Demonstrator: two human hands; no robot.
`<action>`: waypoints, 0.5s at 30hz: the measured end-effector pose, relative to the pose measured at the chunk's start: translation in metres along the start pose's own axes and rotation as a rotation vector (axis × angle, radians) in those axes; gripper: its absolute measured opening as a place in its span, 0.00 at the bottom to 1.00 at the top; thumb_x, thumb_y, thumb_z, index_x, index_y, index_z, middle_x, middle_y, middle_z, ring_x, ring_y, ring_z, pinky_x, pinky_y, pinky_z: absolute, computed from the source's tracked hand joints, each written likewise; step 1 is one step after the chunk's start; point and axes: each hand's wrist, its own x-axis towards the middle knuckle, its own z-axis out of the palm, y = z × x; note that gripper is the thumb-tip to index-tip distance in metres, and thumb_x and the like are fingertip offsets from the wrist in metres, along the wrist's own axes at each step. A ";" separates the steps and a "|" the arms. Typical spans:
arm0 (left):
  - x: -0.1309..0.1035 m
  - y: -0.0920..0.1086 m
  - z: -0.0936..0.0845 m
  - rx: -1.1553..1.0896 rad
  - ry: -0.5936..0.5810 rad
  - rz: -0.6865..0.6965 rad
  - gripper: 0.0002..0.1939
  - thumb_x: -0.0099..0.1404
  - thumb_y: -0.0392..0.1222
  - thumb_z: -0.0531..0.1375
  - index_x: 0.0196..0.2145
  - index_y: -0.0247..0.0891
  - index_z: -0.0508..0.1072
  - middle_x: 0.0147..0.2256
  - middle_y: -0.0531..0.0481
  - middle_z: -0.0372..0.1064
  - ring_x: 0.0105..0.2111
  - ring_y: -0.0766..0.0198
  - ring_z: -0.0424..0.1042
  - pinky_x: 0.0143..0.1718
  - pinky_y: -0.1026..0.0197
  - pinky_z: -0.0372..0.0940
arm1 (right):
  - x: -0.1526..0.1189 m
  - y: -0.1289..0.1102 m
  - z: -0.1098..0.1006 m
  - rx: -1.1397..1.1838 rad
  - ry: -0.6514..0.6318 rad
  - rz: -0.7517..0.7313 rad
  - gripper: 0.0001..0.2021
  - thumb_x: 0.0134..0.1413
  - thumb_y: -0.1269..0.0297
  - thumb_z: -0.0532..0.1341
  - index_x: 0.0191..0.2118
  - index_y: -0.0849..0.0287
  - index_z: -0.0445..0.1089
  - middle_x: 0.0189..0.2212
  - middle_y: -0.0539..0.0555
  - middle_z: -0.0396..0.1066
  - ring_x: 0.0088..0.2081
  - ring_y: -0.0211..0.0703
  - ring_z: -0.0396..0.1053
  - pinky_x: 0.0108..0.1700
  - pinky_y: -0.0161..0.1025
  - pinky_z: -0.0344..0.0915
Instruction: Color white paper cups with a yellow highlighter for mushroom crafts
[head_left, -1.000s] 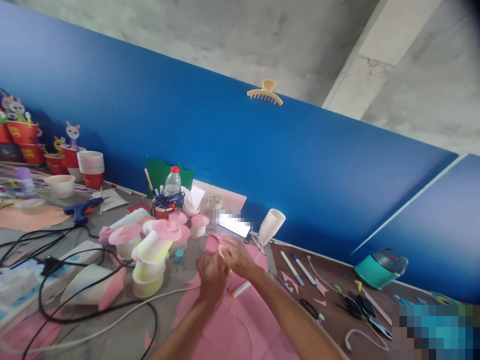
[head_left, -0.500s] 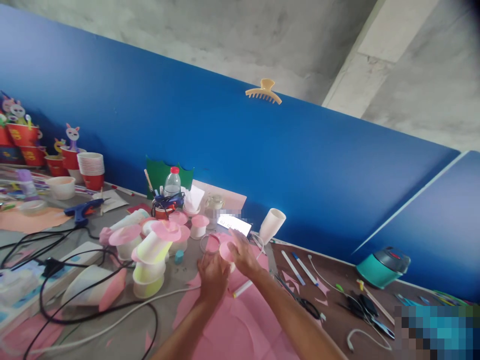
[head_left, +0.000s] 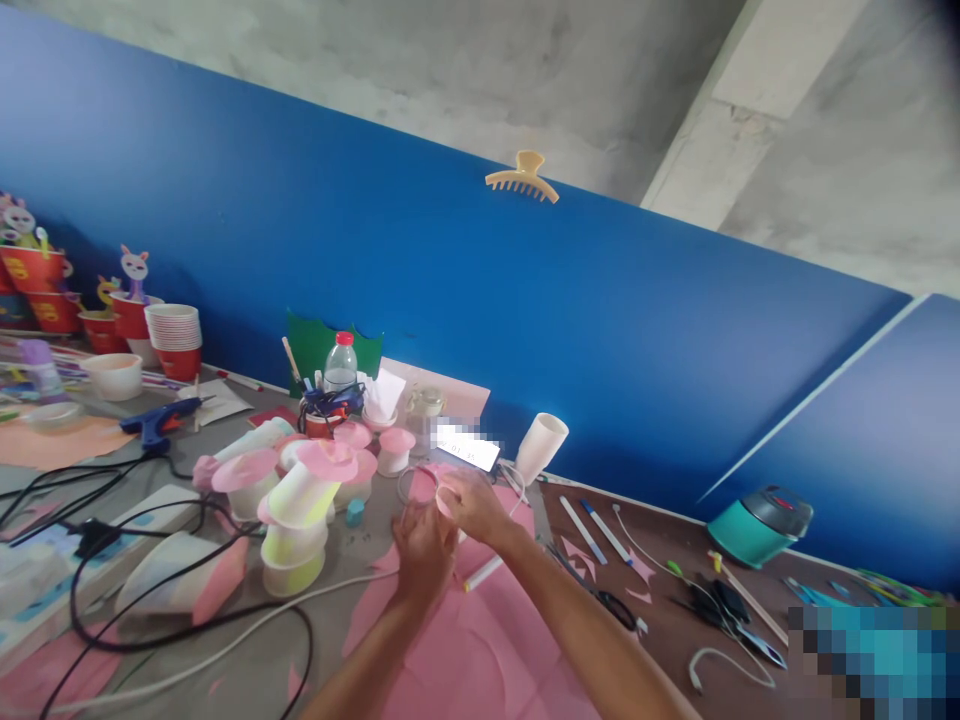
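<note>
Both hands meet over the sheet of pink paper (head_left: 465, 650) at the table's front middle. My left hand (head_left: 424, 545) is closed around something low, with its fingers curled. Between the hands shows the pale edge of a small pink paper disc (head_left: 444, 500), mostly covered by fingers. My right hand (head_left: 474, 508) is pressed onto it from the right, fingers bent and partly hidden. Whatever lies beneath the disc is hard to make out. A white marker with a yellow tip (head_left: 484, 574) rests on the pink sheet just below the hands.
Left of the hands, several paper cups with pink tops (head_left: 296, 530) stand stacked near black cables and a blue glue gun (head_left: 157, 425). A white paper cup (head_left: 541, 448) leans behind, beside a lit phone (head_left: 466, 446). Scissors (head_left: 615, 605) and pens (head_left: 583, 530) lie to the right.
My right hand's fingers have come down and closed over the pink disc, which was more exposed before. My left hand stays in about the same place. The view has shifted slightly.
</note>
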 end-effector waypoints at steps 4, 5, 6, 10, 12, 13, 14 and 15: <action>0.001 0.000 -0.001 -0.032 0.010 -0.020 0.11 0.56 0.34 0.55 0.38 0.38 0.70 0.37 0.42 0.74 0.54 0.41 0.61 0.55 0.38 0.46 | 0.000 0.017 -0.013 0.024 0.074 0.158 0.17 0.63 0.63 0.47 0.50 0.61 0.67 0.48 0.62 0.71 0.51 0.52 0.66 0.50 0.48 0.63; 0.002 0.000 -0.001 -0.045 0.017 -0.026 0.11 0.56 0.35 0.56 0.38 0.38 0.70 0.37 0.42 0.74 0.54 0.42 0.61 0.55 0.39 0.47 | -0.003 0.022 -0.017 0.029 0.084 0.196 0.18 0.64 0.64 0.44 0.50 0.61 0.67 0.48 0.63 0.71 0.50 0.51 0.67 0.49 0.47 0.64; 0.002 0.000 -0.001 -0.061 0.026 -0.034 0.11 0.56 0.36 0.55 0.38 0.38 0.70 0.37 0.41 0.73 0.54 0.42 0.61 0.55 0.39 0.47 | -0.006 0.028 -0.021 0.033 0.085 0.228 0.19 0.64 0.64 0.43 0.50 0.61 0.67 0.47 0.63 0.71 0.49 0.51 0.68 0.48 0.47 0.65; 0.005 0.004 -0.001 -0.139 0.082 -0.090 0.14 0.58 0.42 0.54 0.40 0.34 0.69 0.41 0.37 0.72 0.56 0.39 0.58 0.57 0.35 0.43 | -0.038 0.038 -0.032 0.050 -0.017 0.276 0.14 0.58 0.68 0.50 0.40 0.61 0.73 0.38 0.59 0.75 0.40 0.49 0.72 0.42 0.43 0.67; 0.007 0.005 -0.003 -0.194 0.104 -0.108 0.17 0.57 0.44 0.54 0.42 0.32 0.69 0.44 0.34 0.70 0.57 0.38 0.56 0.57 0.34 0.41 | -0.060 0.036 -0.034 0.052 -0.071 0.266 0.12 0.54 0.70 0.53 0.37 0.60 0.74 0.36 0.58 0.76 0.41 0.49 0.71 0.45 0.43 0.66; 0.008 0.006 -0.005 -0.228 0.107 -0.108 0.19 0.57 0.44 0.55 0.44 0.32 0.68 0.46 0.34 0.69 0.57 0.39 0.55 0.58 0.35 0.42 | -0.070 0.033 -0.036 0.051 -0.093 0.257 0.13 0.54 0.72 0.53 0.38 0.60 0.75 0.36 0.58 0.75 0.42 0.49 0.71 0.47 0.43 0.65; 0.009 0.007 -0.008 -0.266 0.104 -0.103 0.20 0.57 0.46 0.55 0.45 0.32 0.67 0.47 0.33 0.67 0.57 0.40 0.56 0.57 0.37 0.44 | -0.080 0.030 -0.037 0.049 -0.114 0.243 0.13 0.53 0.73 0.53 0.38 0.60 0.75 0.36 0.59 0.75 0.43 0.49 0.69 0.48 0.43 0.63; 0.010 0.009 -0.012 -0.308 0.092 -0.093 0.22 0.57 0.47 0.56 0.46 0.32 0.67 0.48 0.34 0.67 0.57 0.41 0.57 0.57 0.39 0.48 | -0.089 0.027 -0.038 0.050 -0.139 0.224 0.14 0.51 0.75 0.53 0.38 0.59 0.75 0.37 0.58 0.75 0.44 0.49 0.68 0.50 0.43 0.62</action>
